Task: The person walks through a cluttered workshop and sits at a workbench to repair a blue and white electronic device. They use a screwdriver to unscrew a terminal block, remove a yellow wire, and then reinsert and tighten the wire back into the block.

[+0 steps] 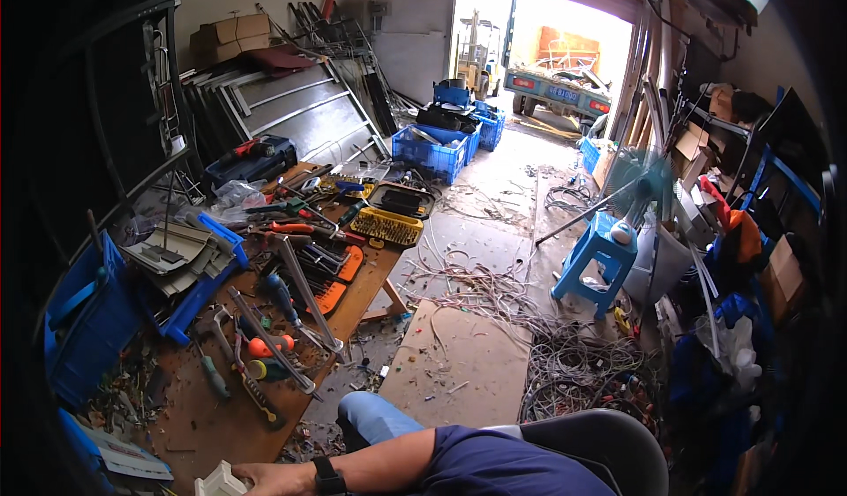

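My right hand [265, 480], below the dark wristwatch, grips a white plastic piece [216, 480] at the bottom left edge, mostly cut off by the frame. It is at the near end of a cluttered wooden table [185, 434]. Farther along lie pliers, screwdrivers, a long metal bar [304, 293], an orange-framed tool set [331, 284] and an open yellow bit case [384, 227]. My left hand is out of sight.
Blue crates [428, 152] stand toward the doorway, with a truck [556, 90] outside. Tangled cables [573, 372] and a cardboard sheet [463, 355] cover floor beside the chair [609, 447]. A blue stool [591, 262] and a fan [640, 183] are at right.
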The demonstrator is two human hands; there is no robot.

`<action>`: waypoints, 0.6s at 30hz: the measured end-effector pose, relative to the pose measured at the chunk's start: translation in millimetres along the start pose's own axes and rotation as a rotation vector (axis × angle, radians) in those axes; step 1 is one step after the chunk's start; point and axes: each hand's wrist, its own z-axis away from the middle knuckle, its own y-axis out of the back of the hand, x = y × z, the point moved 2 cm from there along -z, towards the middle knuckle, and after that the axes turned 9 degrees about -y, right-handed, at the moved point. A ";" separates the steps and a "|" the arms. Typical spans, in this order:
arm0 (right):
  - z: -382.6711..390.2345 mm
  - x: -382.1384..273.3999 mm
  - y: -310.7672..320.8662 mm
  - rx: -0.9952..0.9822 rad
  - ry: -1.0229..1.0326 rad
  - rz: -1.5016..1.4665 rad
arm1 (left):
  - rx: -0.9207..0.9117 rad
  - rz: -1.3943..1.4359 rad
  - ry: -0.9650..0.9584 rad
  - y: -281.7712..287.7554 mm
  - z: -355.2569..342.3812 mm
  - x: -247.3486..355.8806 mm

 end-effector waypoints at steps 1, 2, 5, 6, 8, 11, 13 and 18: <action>0.0 0.6 1.8 -0.003 -0.009 0.013 | 0.008 0.033 0.015 -0.3 0.2 -0.5; 1.3 0.6 3.1 0.033 -0.020 0.019 | 0.016 0.066 0.030 -0.5 0.4 -1.2; 3.7 1.2 5.8 0.110 -0.032 0.025 | -0.136 -0.528 -0.272 10.7 3.7 -10.9; 2.4 2.7 6.7 0.117 -0.023 0.021 | -0.064 -0.342 -0.134 16.4 7.0 -14.6; 0.3 5.8 10.3 0.147 0.014 0.039 | 0.077 0.035 0.142 -1.0 5.5 -1.7; -0.6 5.3 8.0 0.206 0.075 0.051 | 0.097 -0.073 0.205 -3.0 3.8 4.4; 3.0 1.7 2.4 0.246 0.091 -0.011 | 0.087 -0.096 0.225 -14.6 -0.5 13.5; 1.3 6.5 14.7 0.214 -0.069 -0.061 | 0.133 -0.233 0.288 -15.7 -0.7 8.2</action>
